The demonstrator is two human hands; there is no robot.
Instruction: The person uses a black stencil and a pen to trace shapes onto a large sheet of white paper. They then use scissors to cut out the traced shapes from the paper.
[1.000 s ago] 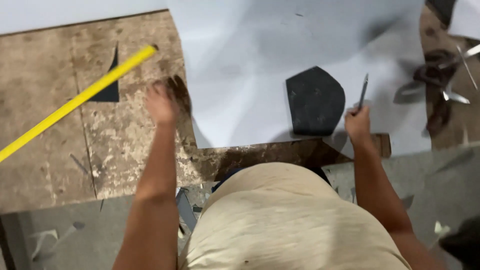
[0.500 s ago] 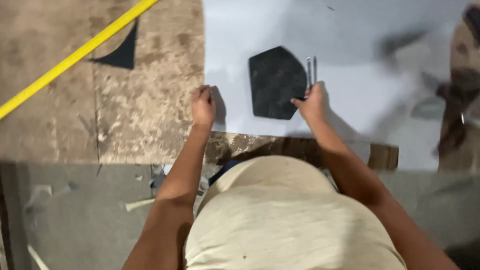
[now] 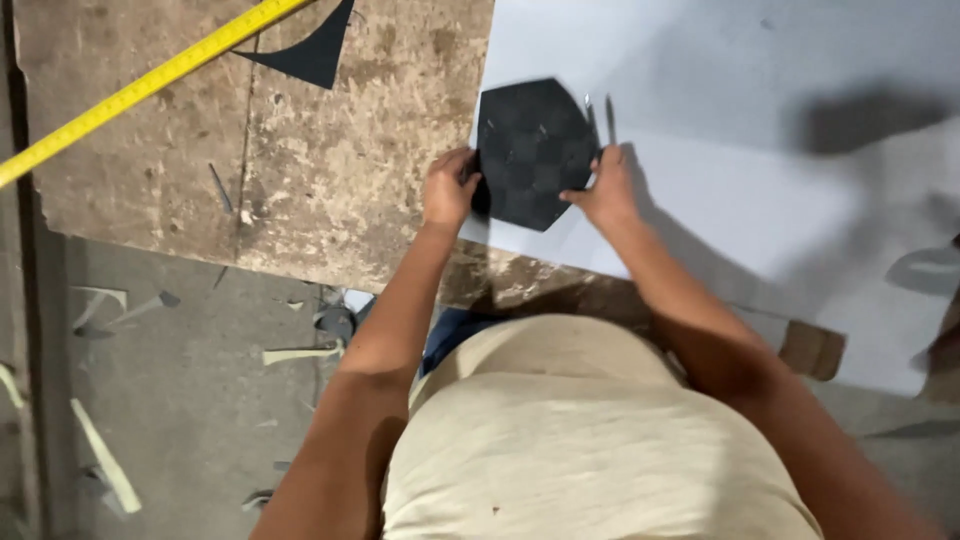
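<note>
A black six-sided template [image 3: 533,150] lies flat on a large pale grey sheet [image 3: 760,180] near the sheet's left edge. My left hand [image 3: 448,190] grips the template's left lower edge with its fingers curled on it. My right hand [image 3: 605,190] presses the template's right lower edge and also holds a thin silver pen [image 3: 609,118], which points away from me beside the template's right side.
The sheet rests on a worn brown board [image 3: 300,180]. A yellow tape measure [image 3: 140,90] runs diagonally across the board's top left, beside a black curved offcut [image 3: 310,50]. Pale scraps [image 3: 105,465] litter the grey floor at left. A brown block [image 3: 812,350] sits at the board's near right.
My left hand has come from the bare board onto the template's left edge. My right hand with the pen now rests on its right edge. The view has shifted right.
</note>
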